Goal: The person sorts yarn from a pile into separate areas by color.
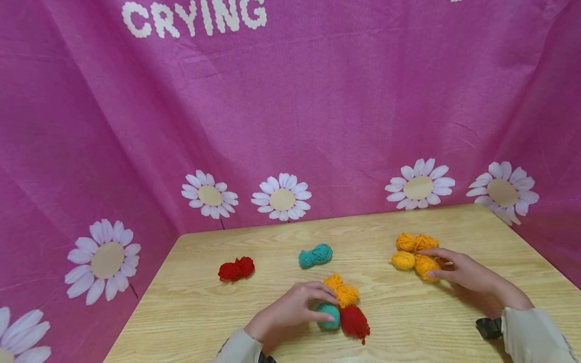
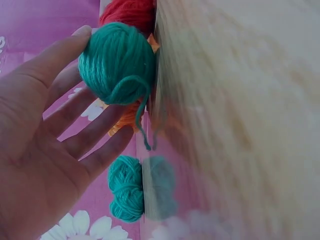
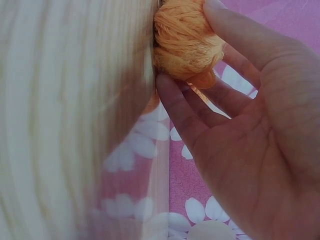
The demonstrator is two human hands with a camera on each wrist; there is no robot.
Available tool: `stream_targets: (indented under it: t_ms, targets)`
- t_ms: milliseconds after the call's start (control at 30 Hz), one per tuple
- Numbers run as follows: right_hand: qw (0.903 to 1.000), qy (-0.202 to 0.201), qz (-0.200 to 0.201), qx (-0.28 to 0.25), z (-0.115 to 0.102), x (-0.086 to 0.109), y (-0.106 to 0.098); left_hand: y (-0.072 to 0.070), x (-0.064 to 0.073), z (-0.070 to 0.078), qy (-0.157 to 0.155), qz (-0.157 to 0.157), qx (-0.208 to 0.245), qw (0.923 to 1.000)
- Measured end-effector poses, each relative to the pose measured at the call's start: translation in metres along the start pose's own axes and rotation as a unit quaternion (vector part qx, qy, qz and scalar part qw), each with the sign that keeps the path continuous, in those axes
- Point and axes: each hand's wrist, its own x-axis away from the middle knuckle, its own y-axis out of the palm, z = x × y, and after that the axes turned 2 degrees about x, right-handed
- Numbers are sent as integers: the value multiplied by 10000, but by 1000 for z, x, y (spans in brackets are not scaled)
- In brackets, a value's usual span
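Teal wool filled the left grip: on my head feed, the rounded teal yarn bundle sat on the table between the thumb and fingers of the left hand, which I had pinched on it. The left wrist view gave me its loose strand trailing beside the tabletop. On the far side I had the right hand grasping the near right lobe of an orange yarn cluster, thumb against the near side and fingers behind. I counted four lobes packed together there, but could not tell how many separate bundles they made.

Around the left grip things were tight: a shaggy red yarn bundle crowded the teal one's right side, and a twisted orange yarn skein lay just behind, close to the fingertips. Farther back I saw a bow-shaped teal skein, with a bow-shaped red skein off to its left, both well apart from my grips. All of it rested on a pale wood-grain table, backed by a magenta cloth printed with white daisies.
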Motion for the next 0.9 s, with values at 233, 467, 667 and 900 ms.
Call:
stream_targets:
  t_ms: [233, 467, 667, 900]
  targets:
    - [10000, -1, 39, 25, 0, 0, 0, 2, 4, 1, 206, -245, 9, 9995]
    - [10000, 24, 28, 14, 1, 0, 0, 4, 6, -2, 219, -152, 312, 9992]
    - [10000, 71, -43, -12, 4, 0, 1, 2, 9, -4, -117, 77, 679, 9976]
    - [9999, 132, -60, -79, 4, -1, 1, 0, 11, -4, -222, 222, 855, 9958]
